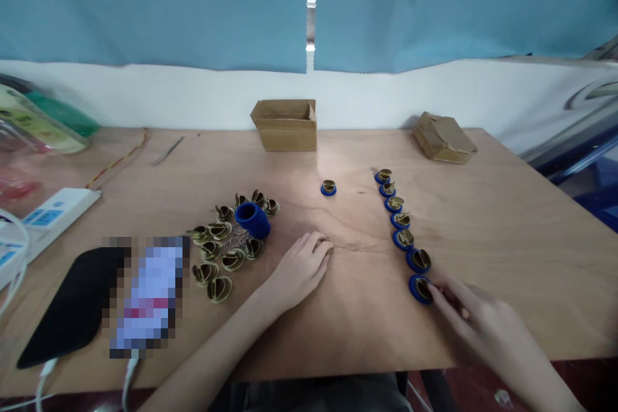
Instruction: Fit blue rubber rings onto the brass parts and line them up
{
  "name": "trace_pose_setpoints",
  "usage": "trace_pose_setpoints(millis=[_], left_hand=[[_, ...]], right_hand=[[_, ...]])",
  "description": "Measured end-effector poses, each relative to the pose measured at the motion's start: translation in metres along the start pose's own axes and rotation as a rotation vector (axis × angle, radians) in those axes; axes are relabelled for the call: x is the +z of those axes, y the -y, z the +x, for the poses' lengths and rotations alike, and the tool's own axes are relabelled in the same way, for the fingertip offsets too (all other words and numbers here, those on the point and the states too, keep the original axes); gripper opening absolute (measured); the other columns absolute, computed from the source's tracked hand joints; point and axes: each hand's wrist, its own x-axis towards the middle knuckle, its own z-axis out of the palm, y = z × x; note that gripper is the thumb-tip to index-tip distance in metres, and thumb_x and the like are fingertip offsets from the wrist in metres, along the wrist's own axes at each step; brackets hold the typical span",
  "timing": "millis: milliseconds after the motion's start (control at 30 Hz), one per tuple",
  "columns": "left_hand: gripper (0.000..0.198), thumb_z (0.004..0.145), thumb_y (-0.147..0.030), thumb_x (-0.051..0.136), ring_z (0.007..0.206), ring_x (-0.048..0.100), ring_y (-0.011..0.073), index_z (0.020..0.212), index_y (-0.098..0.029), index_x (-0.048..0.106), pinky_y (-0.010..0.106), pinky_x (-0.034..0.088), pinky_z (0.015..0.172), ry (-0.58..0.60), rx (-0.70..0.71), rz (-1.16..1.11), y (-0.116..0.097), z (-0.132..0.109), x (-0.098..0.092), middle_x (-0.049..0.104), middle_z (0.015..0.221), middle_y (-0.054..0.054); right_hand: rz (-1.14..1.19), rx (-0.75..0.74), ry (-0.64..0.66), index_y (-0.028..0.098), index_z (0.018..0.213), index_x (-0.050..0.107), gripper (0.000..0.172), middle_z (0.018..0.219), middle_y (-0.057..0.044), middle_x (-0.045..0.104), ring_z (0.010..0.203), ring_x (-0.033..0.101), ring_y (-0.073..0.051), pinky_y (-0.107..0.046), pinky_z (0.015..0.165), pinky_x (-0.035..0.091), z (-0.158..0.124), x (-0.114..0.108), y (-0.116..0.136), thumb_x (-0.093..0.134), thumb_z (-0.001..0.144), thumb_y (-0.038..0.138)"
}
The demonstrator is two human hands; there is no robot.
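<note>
My right hand (pixel 470 309) pinches the edge of a round brass-coloured piece seated on a blue ring (pixel 420 290), the nearest of a row running away from me. Beyond it in that row stand several like pieces, among them one brass piece with its blue ring (pixel 418 261). My left hand (pixel 302 267) rests on the table with its fingers curled together; anything inside them is hidden. To its left are several loose brass pieces (pixel 234 260) around a stack of blue rings (pixel 253 220). A single brass piece on a blue ring (pixel 329 187) sits farther back.
An open cardboard box (pixel 288 136) and a closed one (pixel 445 138) stand at the back of the wooden table (pixel 347 328). On the left lie a black phone-like slab (pixel 72 302), a blurred-out phone (pixel 152 299), a power strip (pixel 58 215) and tweezers (pixel 168 151).
</note>
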Motion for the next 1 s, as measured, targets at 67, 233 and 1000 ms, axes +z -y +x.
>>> trace_pose_setpoints(millis=[67, 233, 1000], left_hand=[[0.022, 0.099, -0.012, 0.044, 0.104, 0.06, 0.0261, 0.116, -0.014, 0.059, 0.046, 0.055, 0.094, 0.001, 0.007, 0.01, 0.0, 0.0, 0.0, 0.061, 0.112, 0.012], [0.022, 0.098, -0.011, 0.045, 0.102, 0.061, 0.0259, 0.114, -0.014, 0.06, 0.044, 0.056, 0.092, 0.009, 0.014, 0.058, -0.002, 0.0, -0.002, 0.062, 0.111, 0.012], [0.041, 0.097, -0.041, 0.051, 0.116, 0.067, 0.0296, 0.131, -0.019, 0.054, 0.045, 0.053, 0.1, -0.313, -0.319, 0.179, 0.073, -0.037, -0.108, 0.069, 0.128, 0.012]], right_hand=[[-0.031, -0.01, -0.022, 0.024, 0.08, 0.06, 0.036, 0.061, 0.0, 0.067, 0.05, 0.067, -0.019, -0.026, 0.045, 0.045, 0.001, 0.0, 0.0, 0.04, 0.103, 0.042], [-0.086, -0.045, -0.068, 0.024, 0.083, 0.059, 0.036, 0.061, 0.0, 0.067, 0.05, 0.069, -0.019, -0.026, 0.044, 0.043, 0.005, 0.0, 0.002, 0.036, 0.105, 0.041], [-0.138, -0.632, 0.122, 0.018, 0.081, 0.058, 0.018, 0.076, -0.006, 0.069, 0.069, 0.063, -0.021, -0.033, 0.07, 0.04, 0.104, 0.048, 0.119, 0.05, 0.096, 0.013]])
